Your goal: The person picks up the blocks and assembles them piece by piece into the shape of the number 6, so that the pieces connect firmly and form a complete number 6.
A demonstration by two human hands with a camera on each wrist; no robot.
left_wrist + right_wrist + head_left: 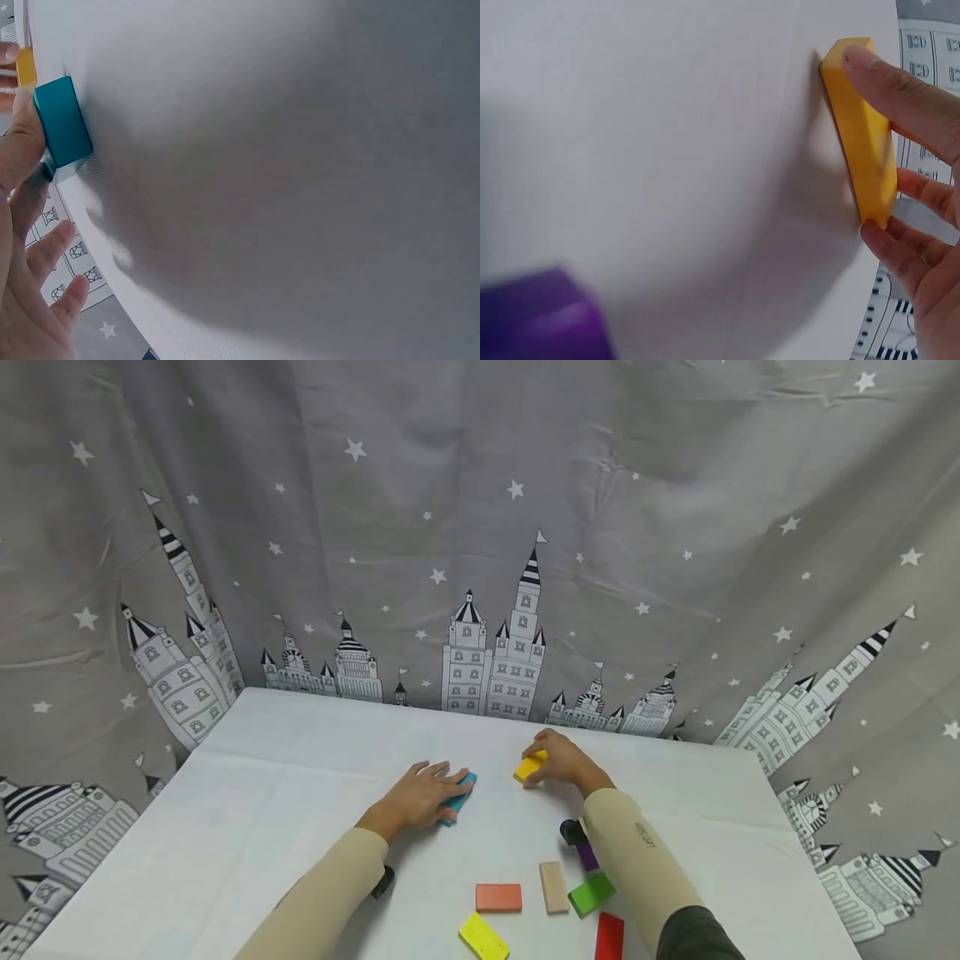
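Observation:
A teal-blue block (pixel 462 796) lies on the white table beneath my left hand (pixel 416 797), which pinches it between thumb and index finger while the other fingers stay spread. The same block (pixel 64 120) shows its broad side in the left wrist view. Farther right, near the table's back, my right hand (pixel 564 762) grips an orange-yellow block (pixel 529 766) by its ends. In the right wrist view, the thumb presses one end of this block (pixel 859 127) and fingertips meet the other. A gap of bare cloth separates the two blocks.
Closer to me lie an orange-red block (pixel 498 897), a plain wooden block (pixel 553 887), a green block (pixel 591 894), a red block (pixel 609 937) and a bright yellow block (pixel 483 937). A purple block (pixel 587 857) is partly covered by my right forearm. Behind hangs a grey castle-print curtain (pixel 480 485).

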